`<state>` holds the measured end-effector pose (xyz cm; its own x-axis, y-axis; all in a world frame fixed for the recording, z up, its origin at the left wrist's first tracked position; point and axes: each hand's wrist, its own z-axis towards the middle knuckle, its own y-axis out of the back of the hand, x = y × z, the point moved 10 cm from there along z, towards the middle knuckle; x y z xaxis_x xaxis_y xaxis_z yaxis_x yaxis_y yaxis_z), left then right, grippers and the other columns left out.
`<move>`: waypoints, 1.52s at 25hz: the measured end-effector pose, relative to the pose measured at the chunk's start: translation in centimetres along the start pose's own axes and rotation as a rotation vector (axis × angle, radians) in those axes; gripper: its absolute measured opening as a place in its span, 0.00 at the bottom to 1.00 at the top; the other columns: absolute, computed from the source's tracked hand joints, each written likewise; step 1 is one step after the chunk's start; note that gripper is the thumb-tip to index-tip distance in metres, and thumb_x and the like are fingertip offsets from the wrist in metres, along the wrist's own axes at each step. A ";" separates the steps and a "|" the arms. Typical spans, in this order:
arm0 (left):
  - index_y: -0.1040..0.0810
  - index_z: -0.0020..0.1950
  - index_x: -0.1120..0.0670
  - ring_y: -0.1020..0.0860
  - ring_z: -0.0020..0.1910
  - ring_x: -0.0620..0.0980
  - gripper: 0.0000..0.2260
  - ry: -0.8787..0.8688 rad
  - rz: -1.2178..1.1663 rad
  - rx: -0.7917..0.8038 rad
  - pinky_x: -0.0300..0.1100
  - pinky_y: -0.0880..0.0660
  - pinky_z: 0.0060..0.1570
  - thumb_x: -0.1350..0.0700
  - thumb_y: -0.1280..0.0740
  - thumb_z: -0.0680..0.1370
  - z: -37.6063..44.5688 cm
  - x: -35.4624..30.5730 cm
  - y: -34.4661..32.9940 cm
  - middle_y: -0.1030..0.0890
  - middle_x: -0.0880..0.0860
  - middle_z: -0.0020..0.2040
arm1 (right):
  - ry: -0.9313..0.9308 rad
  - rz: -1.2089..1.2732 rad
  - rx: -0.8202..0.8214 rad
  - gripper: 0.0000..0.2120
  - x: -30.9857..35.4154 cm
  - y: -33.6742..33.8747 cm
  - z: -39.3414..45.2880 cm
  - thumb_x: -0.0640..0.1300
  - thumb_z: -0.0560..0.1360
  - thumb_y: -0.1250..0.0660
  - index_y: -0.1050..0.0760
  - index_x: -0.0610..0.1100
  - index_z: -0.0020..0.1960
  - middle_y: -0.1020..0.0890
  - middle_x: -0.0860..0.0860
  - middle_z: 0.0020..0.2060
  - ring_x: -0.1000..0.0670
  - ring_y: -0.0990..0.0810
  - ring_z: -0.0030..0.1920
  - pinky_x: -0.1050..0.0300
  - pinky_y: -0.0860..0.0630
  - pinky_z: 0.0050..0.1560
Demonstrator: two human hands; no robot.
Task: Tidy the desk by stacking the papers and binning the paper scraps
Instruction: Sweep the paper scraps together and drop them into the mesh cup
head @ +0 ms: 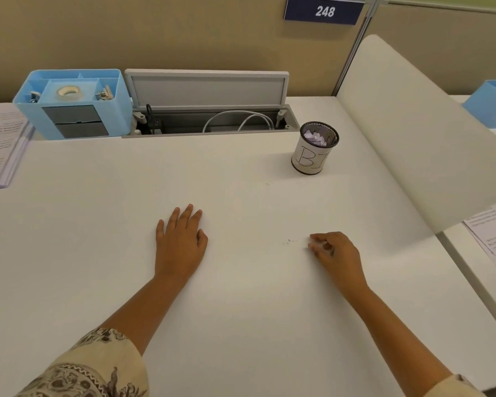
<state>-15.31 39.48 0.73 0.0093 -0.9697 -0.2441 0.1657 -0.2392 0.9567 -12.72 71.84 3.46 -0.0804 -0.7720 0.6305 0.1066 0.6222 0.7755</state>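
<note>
Picking up the last crumbs looks like the step in hand: right hand [334, 253] rests on the white tabletop [241, 310], fingers curled in with the tips drawn together, maybe pinching a tiny bit, can't tell if anything is in there. A few specks [289, 241] sit just left of its fingertips, too small to identify. Left hand [181, 242] lies flat, palm down, fingers straight, holding nothing. To do it well: sweep the specks together with the fingertips, pinch or press-lift them, then carry to the mesh bin cup [315, 149], which stands upright toward the far right with crumpled paper scraps [315, 138] already inside, mouth up. Stack of printed papers [0, 144] sits at the far left edge beside the blue desk organiser [75, 104]; its long axis runs roughly away from the person, slightly angled, edges look fairly squared. Judging by this, the task is nearly finished.
</note>
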 end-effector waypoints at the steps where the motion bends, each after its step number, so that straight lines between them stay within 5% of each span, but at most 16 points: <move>1: 0.31 0.68 0.55 0.37 0.71 0.55 0.20 -0.002 0.004 -0.003 0.58 0.43 0.68 0.55 0.44 0.77 0.0 0.0 0.0 0.32 0.54 0.70 | -0.023 0.012 -0.014 0.10 -0.1 -0.3 -0.4 0.45 0.73 0.31 0.20 0.46 0.53 0.22 0.54 0.47 0.60 0.26 0.43 0.76 0.33 0.46; 10: 0.31 0.69 0.55 0.37 0.72 0.55 0.21 0.004 0.005 0.006 0.57 0.43 0.68 0.54 0.46 0.77 0.0 -0.1 0.1 0.32 0.54 0.71 | 0.005 0.046 -0.020 0.09 3.0 -4.0 -1.5 0.44 0.77 0.36 0.21 0.40 0.50 0.25 0.54 0.42 0.54 0.25 0.43 0.70 0.31 0.44; 15: 0.31 0.69 0.55 0.37 0.71 0.55 0.20 0.002 0.002 0.004 0.57 0.43 0.68 0.55 0.45 0.77 0.0 -0.1 0.0 0.32 0.54 0.71 | -0.022 0.097 -0.035 0.10 2.8 -2.5 -1.0 0.43 0.77 0.36 0.21 0.44 0.56 0.23 0.53 0.48 0.58 0.25 0.44 0.77 0.32 0.44; 27: 0.31 0.69 0.54 0.38 0.72 0.55 0.23 0.003 0.000 0.010 0.57 0.44 0.68 0.52 0.49 0.75 0.0 0.0 0.0 0.32 0.54 0.71 | 0.264 -0.327 0.241 0.10 7.0 -5.3 0.7 0.38 0.77 0.39 0.20 0.42 0.52 0.19 0.48 0.50 0.48 0.21 0.50 0.56 0.25 0.52; 38: 0.30 0.68 0.55 0.36 0.71 0.56 0.24 -0.001 0.000 -0.002 0.58 0.42 0.67 0.52 0.50 0.75 -0.2 -0.2 0.3 0.31 0.54 0.70 | 0.163 -0.315 0.390 0.09 7.0 -6.0 2.1 0.35 0.70 0.36 0.22 0.42 0.47 0.18 0.49 0.44 0.50 0.23 0.42 0.59 0.27 0.42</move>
<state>-15.12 39.57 0.99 0.0084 -0.9698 -0.2436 0.1678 -0.2388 0.9565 -15.99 62.96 3.25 0.1091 -0.9204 0.3756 -0.2770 0.3347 0.9007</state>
